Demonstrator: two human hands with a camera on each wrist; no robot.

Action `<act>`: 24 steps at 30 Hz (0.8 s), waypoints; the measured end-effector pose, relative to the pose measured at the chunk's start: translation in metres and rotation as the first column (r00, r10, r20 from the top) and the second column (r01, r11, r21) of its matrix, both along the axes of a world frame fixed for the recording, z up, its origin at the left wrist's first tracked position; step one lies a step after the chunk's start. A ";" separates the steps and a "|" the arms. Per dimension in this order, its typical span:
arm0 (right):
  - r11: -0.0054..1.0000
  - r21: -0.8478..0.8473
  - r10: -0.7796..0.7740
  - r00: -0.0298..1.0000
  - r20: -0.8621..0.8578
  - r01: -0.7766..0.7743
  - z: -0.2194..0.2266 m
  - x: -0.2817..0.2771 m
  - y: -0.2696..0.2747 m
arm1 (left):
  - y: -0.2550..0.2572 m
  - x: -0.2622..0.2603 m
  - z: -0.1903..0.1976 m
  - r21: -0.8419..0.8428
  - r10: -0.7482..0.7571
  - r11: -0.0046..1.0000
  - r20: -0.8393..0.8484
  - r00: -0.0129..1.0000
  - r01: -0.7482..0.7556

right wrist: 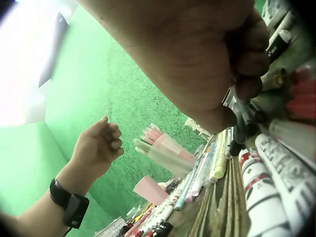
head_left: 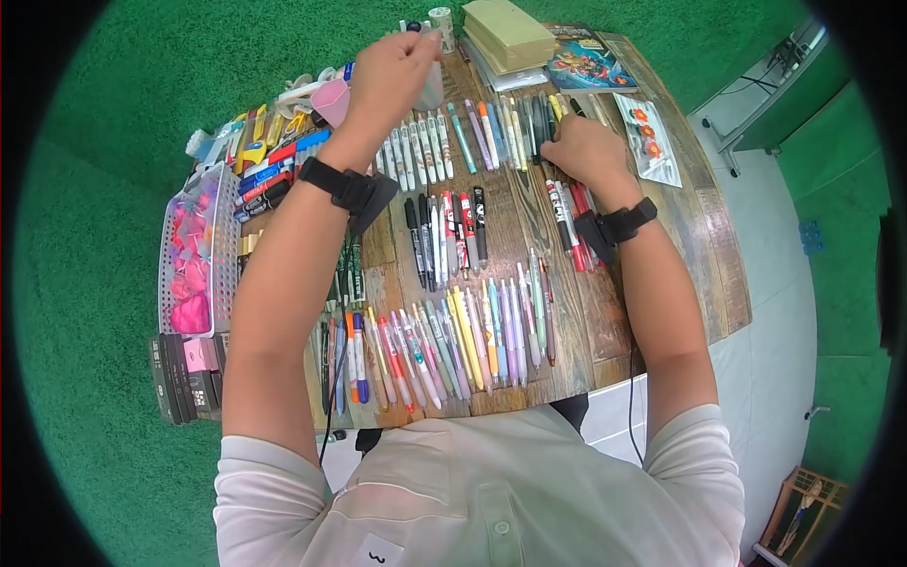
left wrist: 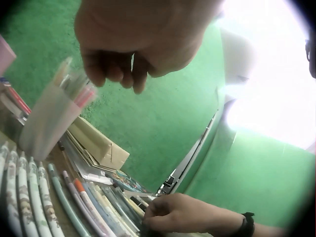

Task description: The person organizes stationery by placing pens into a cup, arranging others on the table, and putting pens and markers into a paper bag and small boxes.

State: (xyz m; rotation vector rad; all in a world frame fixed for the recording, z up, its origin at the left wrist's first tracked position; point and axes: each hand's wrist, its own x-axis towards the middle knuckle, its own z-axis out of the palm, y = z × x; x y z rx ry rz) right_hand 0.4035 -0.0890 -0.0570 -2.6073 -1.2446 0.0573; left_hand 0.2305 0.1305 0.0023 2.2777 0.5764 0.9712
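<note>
My left hand (head_left: 392,80) is raised beside a translucent cup of pens (left wrist: 52,116) at the table's far edge. Its fingers hang loosely curled, and nothing shows between them in either wrist view. On the right, my right hand (head_left: 588,149) reaches down to the far row of pens, its thumb and fingers pinching at a dark grey pen (right wrist: 240,129). The palm partly hides that pen. Beside it lie yellow and clear pens (head_left: 517,132). White patterned pens (head_left: 416,151) lie in a row nearer the left hand.
Rows of pens (head_left: 472,331) and markers (head_left: 444,236) cover the middle and front. At the left are a pink cup (head_left: 331,101) and a white basket (head_left: 227,246). Stacked paper (head_left: 508,38), a book (head_left: 590,66) and a flower packet (head_left: 648,140) sit at the far right.
</note>
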 end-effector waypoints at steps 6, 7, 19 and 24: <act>0.994 -0.107 -0.027 1.000 -0.003 0.026 0.005 0.005 -0.002 | -0.031 -0.005 -0.015 0.270 -0.016 0.950 -0.459 0.889 0.156; 0.995 -0.100 -0.025 1.000 0.010 0.026 0.004 0.007 -0.003 | -0.032 -0.004 -0.021 0.244 -0.020 0.954 -0.533 0.846 0.176; 0.989 -0.139 -0.048 0.999 0.009 0.049 0.006 0.004 -0.003 | -0.033 0.003 -0.058 0.423 0.118 0.855 -0.722 0.682 0.300; 0.991 -0.116 -0.075 0.995 -0.061 0.067 0.009 0.019 -0.003 | -0.034 0.005 -0.066 0.373 0.031 0.870 -0.694 0.720 0.322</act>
